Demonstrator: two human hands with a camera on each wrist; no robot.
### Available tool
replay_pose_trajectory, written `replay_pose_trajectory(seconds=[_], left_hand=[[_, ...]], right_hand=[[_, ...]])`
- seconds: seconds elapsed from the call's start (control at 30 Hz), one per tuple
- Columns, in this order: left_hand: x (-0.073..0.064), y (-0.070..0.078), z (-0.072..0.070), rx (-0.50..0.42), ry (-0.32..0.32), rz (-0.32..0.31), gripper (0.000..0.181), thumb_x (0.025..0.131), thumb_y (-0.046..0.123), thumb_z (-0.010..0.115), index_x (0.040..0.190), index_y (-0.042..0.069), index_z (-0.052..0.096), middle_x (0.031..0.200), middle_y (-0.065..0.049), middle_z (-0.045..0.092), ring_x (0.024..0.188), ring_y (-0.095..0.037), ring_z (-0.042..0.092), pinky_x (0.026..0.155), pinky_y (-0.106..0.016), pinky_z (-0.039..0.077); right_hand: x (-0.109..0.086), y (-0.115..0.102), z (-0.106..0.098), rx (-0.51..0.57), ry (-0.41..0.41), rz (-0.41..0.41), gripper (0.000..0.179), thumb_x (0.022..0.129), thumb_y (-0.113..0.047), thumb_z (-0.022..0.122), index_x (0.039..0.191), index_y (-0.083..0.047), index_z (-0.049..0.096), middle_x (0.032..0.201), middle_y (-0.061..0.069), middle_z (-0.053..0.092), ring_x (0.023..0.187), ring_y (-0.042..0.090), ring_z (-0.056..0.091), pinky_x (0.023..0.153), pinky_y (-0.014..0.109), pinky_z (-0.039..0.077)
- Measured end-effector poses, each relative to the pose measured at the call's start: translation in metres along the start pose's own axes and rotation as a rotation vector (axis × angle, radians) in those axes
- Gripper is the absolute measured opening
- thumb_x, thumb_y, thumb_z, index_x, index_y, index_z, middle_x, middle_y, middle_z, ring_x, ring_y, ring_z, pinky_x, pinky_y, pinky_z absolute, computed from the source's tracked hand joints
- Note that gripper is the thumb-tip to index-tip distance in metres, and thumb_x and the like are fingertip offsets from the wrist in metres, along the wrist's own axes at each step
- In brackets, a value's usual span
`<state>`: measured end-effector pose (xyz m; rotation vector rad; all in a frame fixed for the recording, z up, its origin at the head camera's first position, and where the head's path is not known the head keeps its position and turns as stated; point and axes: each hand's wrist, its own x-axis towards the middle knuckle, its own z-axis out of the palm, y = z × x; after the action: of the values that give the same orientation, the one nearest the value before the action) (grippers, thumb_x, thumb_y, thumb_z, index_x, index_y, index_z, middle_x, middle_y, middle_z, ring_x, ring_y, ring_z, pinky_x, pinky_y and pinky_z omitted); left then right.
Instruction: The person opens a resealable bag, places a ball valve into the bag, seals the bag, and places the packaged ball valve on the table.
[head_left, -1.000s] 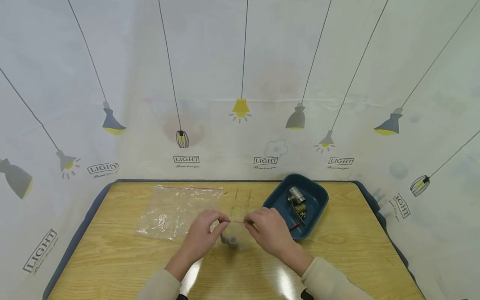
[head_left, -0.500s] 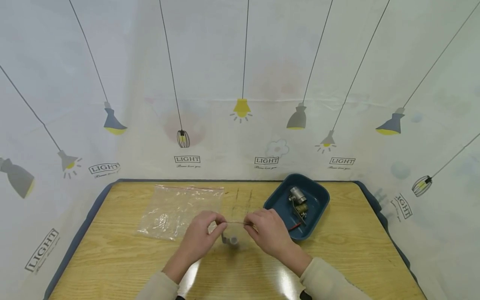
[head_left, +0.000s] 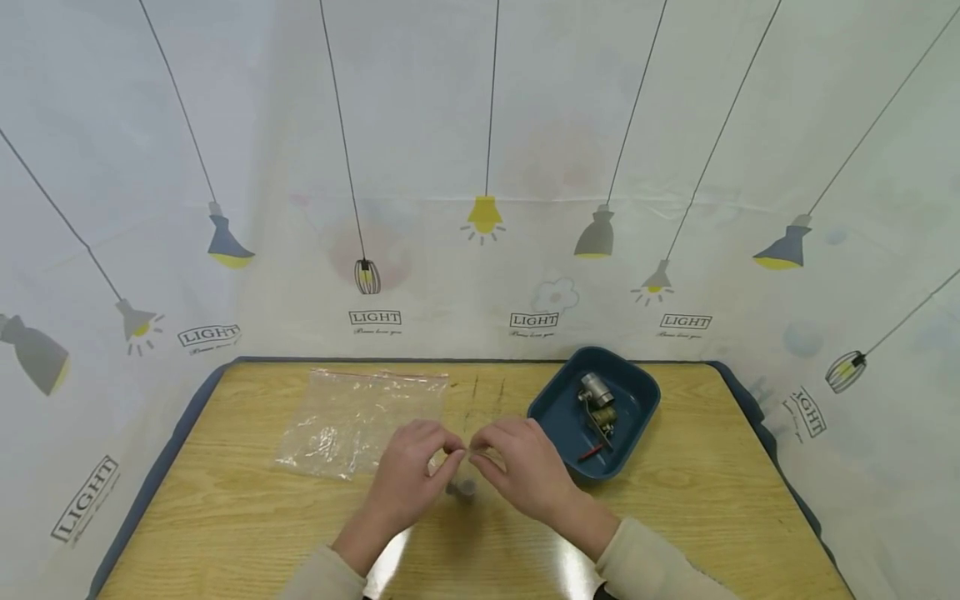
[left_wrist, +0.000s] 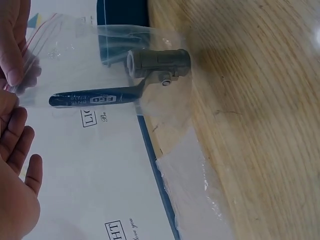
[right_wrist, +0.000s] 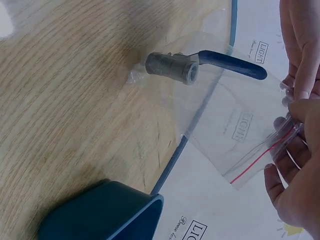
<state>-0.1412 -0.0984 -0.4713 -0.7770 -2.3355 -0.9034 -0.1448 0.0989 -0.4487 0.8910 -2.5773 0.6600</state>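
Observation:
A small clear zip bag (right_wrist: 220, 130) with a red seal line hangs from both hands, its mouth edge pinched between fingers and thumbs. Inside lies a grey metal ball valve (left_wrist: 160, 65) with a blue lever handle (left_wrist: 100, 97). My left hand (head_left: 408, 471) grips the bag's top from the left. From the other side my right hand (head_left: 525, 467) pinches the same edge, and the fingertips of both hands nearly meet in the head view. There the valve shows only as a blurred grey shape below the hands, partly covered by the left one.
A larger clear zip bag (head_left: 352, 421) lies flat on the wooden table (head_left: 247, 517), left of the hands. To the right stands a blue plastic bin (head_left: 645, 417) holding a silver valve part (head_left: 596, 390), a brass-coloured one (head_left: 602, 417) and a red-handled piece (head_left: 591, 452). A printed curtain rises behind.
The hands were a little apart, with the bag's edge stretched between them. Now the fingertips have come together along that edge, both hands keeping hold of the bag.

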Motion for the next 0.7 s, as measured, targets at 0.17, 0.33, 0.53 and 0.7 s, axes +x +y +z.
replay_pose_trajectory(seconds=[0.17, 0.33, 0.53, 0.7], left_hand=[[0.0011, 0.0040, -0.0011, 0.019, 0.007, 0.035, 0.005, 0.085, 0.017, 0.072, 0.084, 0.020, 0.068, 0.081, 0.012, 0.065, 0.085, -0.007, 0.061, 0.078, -0.033, 0.048], [0.0007, 0.0067, -0.0025, 0.013, -0.010, 0.026, 0.006, 0.086, 0.016, 0.071, 0.084, 0.021, 0.068, 0.081, 0.013, 0.064, 0.085, -0.006, 0.059, 0.078, -0.031, 0.047], [0.0002, 0.0092, -0.0030, 0.034, -0.028, 0.030, 0.008, 0.085, 0.015, 0.072, 0.083, 0.022, 0.067, 0.081, 0.014, 0.064, 0.085, -0.006, 0.059, 0.078, -0.031, 0.046], [-0.0008, 0.0083, -0.0016, 0.056, -0.039, 0.042, 0.009, 0.085, 0.017, 0.073, 0.083, 0.023, 0.066, 0.081, 0.015, 0.063, 0.085, -0.005, 0.058, 0.080, -0.032, 0.047]], right_hand=[[0.0006, -0.0025, -0.0009, 0.057, -0.004, 0.016, 0.009, 0.086, -0.025, 0.075, 0.091, -0.027, 0.068, 0.088, -0.015, 0.069, 0.084, 0.001, 0.062, 0.081, 0.032, 0.051], [0.0006, -0.0041, 0.0005, 0.082, -0.002, 0.023, 0.009, 0.085, -0.021, 0.075, 0.089, -0.025, 0.068, 0.087, -0.013, 0.069, 0.083, 0.002, 0.062, 0.081, 0.034, 0.052], [0.0002, -0.0050, 0.0013, 0.090, -0.033, 0.049, 0.011, 0.085, -0.020, 0.074, 0.088, -0.024, 0.065, 0.085, -0.011, 0.067, 0.081, 0.003, 0.062, 0.081, 0.035, 0.051], [-0.0010, -0.0047, 0.0013, 0.078, -0.046, 0.031, 0.009, 0.085, -0.019, 0.073, 0.088, -0.024, 0.065, 0.085, -0.012, 0.067, 0.082, 0.003, 0.061, 0.082, 0.035, 0.051]])
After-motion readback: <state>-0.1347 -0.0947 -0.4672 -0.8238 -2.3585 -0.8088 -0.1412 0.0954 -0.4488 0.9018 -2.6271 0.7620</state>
